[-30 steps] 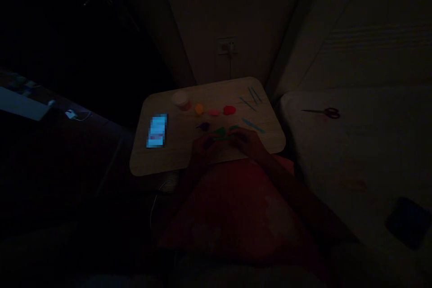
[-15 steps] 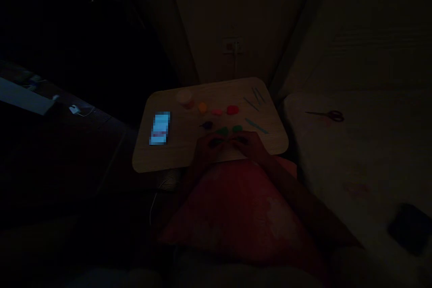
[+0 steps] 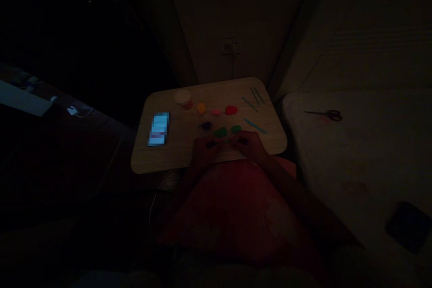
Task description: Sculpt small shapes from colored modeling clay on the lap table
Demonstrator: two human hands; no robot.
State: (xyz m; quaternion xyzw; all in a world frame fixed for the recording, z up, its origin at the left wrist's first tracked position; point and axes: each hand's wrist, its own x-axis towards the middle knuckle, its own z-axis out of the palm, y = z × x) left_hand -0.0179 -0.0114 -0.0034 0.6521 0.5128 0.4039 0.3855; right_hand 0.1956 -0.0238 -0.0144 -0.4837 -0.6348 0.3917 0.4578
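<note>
"Status of your hands?"

"My left hand [image 3: 206, 150] and right hand [image 3: 249, 145] rest at the near edge of the wooden lap desk [image 3: 162, 159], fingers curled inward. Too dark to confirm any grip."

"Material location?"

"Two green clay lumps [image 3: 221, 132] lie just beyond my fingers, near that edge. Red clay [image 3: 231, 110] sits farther back."

My room is almost dark. Behind the small wooden bench [image 3: 162, 157], a pale wall [image 3: 243, 9] carries a socket [image 3: 231, 47] with a cable hanging down, and a bed [image 3: 351, 153] lies to my right.
</note>
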